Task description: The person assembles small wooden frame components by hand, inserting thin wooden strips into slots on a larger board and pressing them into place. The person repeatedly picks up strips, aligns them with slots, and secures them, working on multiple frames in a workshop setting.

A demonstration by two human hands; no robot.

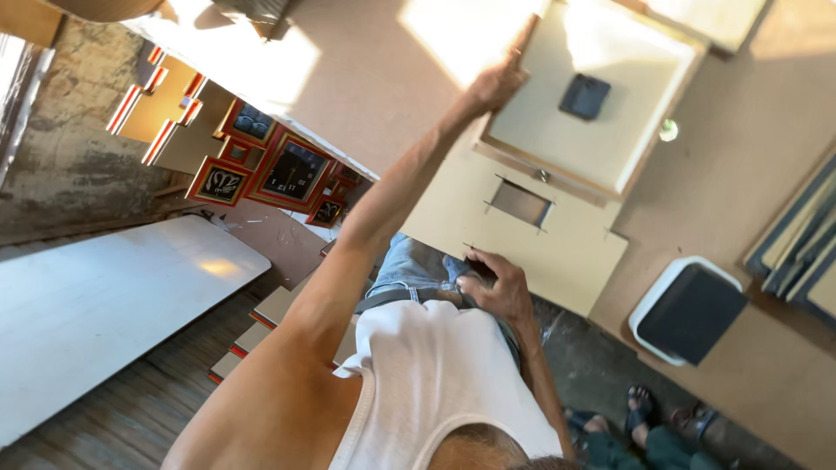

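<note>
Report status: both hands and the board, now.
Left hand stretched out, gripping the edge of the framed panel. Right hand on the near edge of the cut-out board. Small black box sits in the panel.

The single head camera looks steeply down and is strongly rolled. The person's chest fills the bottom centre, very near; the board [557, 235] lies farther, toward upper right.

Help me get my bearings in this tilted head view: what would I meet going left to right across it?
Long white board → red-framed wall clocks → left hand on the pale square wooden frame → black square pad with white rim → stacked dark-edged panels.
</note>
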